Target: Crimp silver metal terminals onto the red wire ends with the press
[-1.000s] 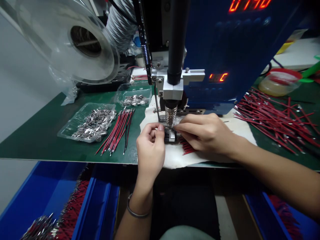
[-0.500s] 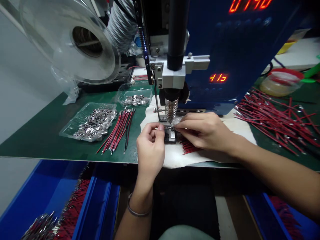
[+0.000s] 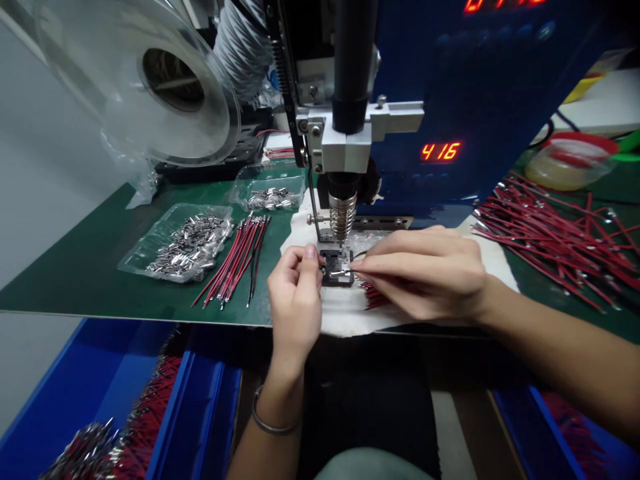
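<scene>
Under the nozzle of a soldering machine (image 3: 343,210) sits a small black fixture (image 3: 330,257). My left hand (image 3: 295,300) is closed at the fixture's left side, thumb against forefinger; whatever is pinched there is too small to make out. From the right, my right hand (image 3: 430,273) reaches in with its fingers pinched on a small silver metal part (image 3: 343,272), which lies over the front of the fixture. Below my right fingers, a bundle of short red wires (image 3: 375,295) is partly hidden on the pale cloth (image 3: 345,320).
Left of the cloth lie red and black wires (image 3: 235,260) and clear trays of metal parts, one nearer (image 3: 187,247), one farther (image 3: 273,197). A red wire pile (image 3: 555,233) lies right, near a red-rimmed tub (image 3: 575,160). Blue bins (image 3: 200,400) stand below the table edge.
Both hands have drawn slightly apart, the left leftward and the right rightward, uncovering more of the fixture. The silver part now shows at my right fingertips. The machine's lower display reads differently.
</scene>
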### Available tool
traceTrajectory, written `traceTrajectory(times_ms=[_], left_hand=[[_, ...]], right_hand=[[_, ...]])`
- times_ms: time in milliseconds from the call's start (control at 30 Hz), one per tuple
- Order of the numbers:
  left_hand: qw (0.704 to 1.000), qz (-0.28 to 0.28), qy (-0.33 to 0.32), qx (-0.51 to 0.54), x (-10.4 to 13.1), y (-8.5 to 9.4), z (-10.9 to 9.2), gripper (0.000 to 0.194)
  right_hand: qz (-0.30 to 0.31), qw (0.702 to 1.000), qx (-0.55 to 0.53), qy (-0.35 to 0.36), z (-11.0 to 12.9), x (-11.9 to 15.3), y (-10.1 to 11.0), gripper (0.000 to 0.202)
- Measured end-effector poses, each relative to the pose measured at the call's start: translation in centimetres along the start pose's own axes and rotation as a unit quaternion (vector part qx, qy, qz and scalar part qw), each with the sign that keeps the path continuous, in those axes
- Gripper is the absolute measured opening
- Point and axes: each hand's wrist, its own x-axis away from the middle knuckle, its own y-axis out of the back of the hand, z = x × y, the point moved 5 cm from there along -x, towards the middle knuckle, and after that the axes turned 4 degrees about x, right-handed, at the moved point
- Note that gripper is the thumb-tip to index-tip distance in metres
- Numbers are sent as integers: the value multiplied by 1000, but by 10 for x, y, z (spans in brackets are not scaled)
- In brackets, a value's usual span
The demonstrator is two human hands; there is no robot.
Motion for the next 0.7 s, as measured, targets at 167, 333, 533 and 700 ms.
traceTrajectory(times_ms=[167,333,533,700], left_hand=[[1000,3,-4,-18,-1,0,0,30],[999,3,-13,-36,-1,0,-1,32],[999,-1,-23,-40,-1,-1,-1,34],[999,-2,-25,-44,-1,-1,-1,33]], right_hand=[[-7,1000,19,1,4,-1,4,14],[-28,999,16,11,6,-1,6,11],[-29,999,15,20,5,-3,7,12],[-24,999,12,25,5,-5,9,11]])
